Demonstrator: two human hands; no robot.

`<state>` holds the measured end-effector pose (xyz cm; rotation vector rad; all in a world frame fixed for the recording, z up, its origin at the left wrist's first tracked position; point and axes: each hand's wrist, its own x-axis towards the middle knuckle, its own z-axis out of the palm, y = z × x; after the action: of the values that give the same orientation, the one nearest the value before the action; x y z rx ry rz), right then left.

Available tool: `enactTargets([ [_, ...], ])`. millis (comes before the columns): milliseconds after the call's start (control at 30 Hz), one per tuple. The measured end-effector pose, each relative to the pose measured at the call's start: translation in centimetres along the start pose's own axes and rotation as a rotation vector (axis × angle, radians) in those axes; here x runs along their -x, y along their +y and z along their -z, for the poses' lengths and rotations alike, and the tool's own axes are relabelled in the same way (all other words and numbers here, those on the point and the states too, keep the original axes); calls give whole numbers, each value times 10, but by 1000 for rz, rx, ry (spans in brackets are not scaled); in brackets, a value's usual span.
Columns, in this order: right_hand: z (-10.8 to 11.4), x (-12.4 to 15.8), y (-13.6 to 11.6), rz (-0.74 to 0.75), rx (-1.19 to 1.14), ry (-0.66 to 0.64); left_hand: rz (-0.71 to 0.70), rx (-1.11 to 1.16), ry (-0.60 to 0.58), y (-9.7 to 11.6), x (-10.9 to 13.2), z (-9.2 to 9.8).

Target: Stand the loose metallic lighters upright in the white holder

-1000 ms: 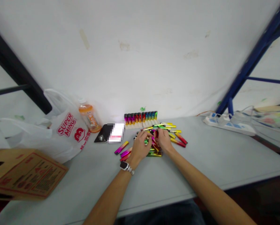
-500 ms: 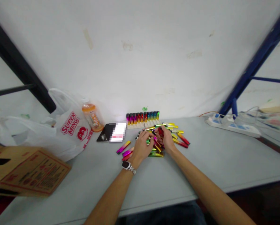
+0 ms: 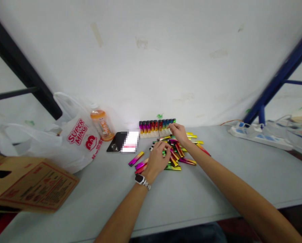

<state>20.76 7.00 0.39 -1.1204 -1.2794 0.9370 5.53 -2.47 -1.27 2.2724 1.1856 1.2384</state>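
Shiny lighters in graded colours stand upright in a row in a white rack (image 3: 151, 135) against the wall. In front of it lies a loose pile of lighters (image 3: 187, 162), mostly yellow, red, purple and green. My left hand (image 3: 159, 156), with a watch on the wrist, rests over the pile with curled fingers; what they grip is hidden. My right hand (image 3: 180, 132) is at the rack's right end, fingertips pinched together beside the blue and green lighters (image 3: 170, 121). Whatever is in that pinch cannot be made out.
A black flat object (image 3: 116, 141) with a blurred white patch lies left of the rack. Further left stand an orange drink bottle (image 3: 101, 125), a white plastic bag (image 3: 72, 148) and a cardboard box (image 3: 39, 185). A power strip (image 3: 259, 136) with cables lies on the right.
My right hand has moved up from the pile to the right end of the rack. My left hand stays over the pile. The view has shifted slightly.
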Motion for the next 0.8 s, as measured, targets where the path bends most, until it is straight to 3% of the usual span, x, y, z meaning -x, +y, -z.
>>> enactTargets([
  [100, 4, 4, -3, 125, 229, 36, 6, 4, 13, -2, 0, 1],
  [167, 16, 15, -7, 161, 444, -13, 4, 7, 16, -2, -1, 1],
  [367, 49, 46, -12, 44, 968, -212, -11, -7, 2, 0, -1, -2],
  [567, 57, 53, -12, 92, 939, -371, -4, 5, 11, -3, -1, -3],
  [800, 82, 72, -20, -2, 884, -487, -5, -10, -4, -5, -1, -4],
])
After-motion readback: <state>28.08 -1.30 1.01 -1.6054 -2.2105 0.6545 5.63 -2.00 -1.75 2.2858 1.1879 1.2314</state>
